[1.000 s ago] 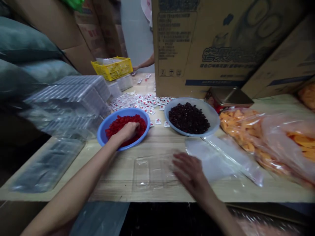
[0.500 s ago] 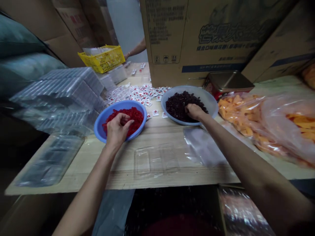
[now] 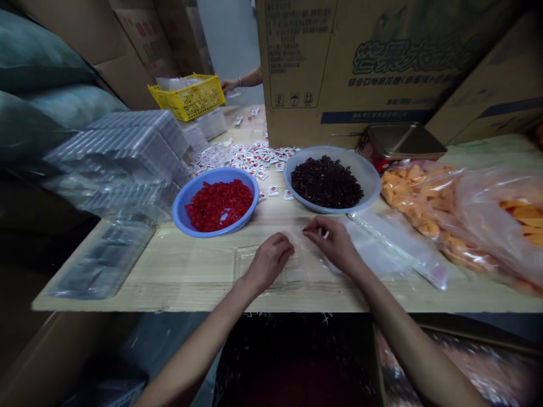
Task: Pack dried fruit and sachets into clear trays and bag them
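Observation:
My left hand and my right hand rest close together over a clear plastic tray near the table's front edge. Their curled fingers touch or nearly touch it, and I cannot tell whether they hold anything. Behind my left hand, a blue plastic bowl contains diced red fruit. Further right, a grey-blue bowl contains dark dried berries. A flat clear plastic bag lies just right of my right hand.
Several small red-and-white sachets lie scattered behind the bowls. Stacked clear trays rise at left. Bags of orange dried mango lie at right, a metal tin and cardboard cartons behind. A co-worker's hand reaches near a yellow crate.
My left hand has left the red fruit and my right hand has left the dark berries. Both have moved toward the front of the table, over the clear tray.

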A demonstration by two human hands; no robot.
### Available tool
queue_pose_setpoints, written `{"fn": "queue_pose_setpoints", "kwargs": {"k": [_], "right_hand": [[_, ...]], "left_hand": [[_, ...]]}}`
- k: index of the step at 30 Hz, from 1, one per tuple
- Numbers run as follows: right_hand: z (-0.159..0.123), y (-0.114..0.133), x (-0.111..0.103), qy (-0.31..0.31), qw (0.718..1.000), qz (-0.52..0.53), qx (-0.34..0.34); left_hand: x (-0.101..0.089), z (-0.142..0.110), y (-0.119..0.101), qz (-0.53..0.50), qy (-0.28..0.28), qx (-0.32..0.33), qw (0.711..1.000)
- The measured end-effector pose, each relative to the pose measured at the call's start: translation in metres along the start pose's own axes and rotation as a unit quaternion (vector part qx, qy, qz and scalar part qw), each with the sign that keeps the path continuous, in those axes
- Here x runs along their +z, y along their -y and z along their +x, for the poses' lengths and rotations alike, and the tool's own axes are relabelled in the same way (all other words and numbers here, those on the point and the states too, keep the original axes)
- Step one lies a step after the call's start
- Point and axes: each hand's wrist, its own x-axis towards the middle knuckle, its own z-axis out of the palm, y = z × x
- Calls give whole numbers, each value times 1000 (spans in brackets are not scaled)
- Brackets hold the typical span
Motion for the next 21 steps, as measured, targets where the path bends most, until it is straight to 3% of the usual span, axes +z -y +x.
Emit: {"fn": "queue_pose_setpoints", "kwargs": {"k": [2,5,7,9,10,12,15,18,21], "right_hand": [[-13,3,23,29,1000,0,-10],[-18,-1,50,58,995,-67,-49],[-18,-3,60,77,988,-111,-76],[-19,-4,64,79,985,-125,-92],[-20,-4,64,73,985,-121,-94],[-22,-3,63,61,989,-100,-93],[-23,-1,57,43,994,-62,-85],[-16,3,44,-14,996,-41,-72],[5,4,18,-73,994,-37,-67]], "left_hand": [[-15,-6,-10,-24,-46,-6,999],[-53,-13,-18,-10,-138,-36,990],[-86,-11,-10,48,-213,-66,974],[-119,-3,10,130,-233,-107,958],[-132,4,24,171,-209,-131,954],[-150,21,51,240,-100,-175,949],[-155,47,84,281,46,-198,938],[-146,62,97,278,88,-188,938],[-142,65,100,280,103,-190,935]]}}
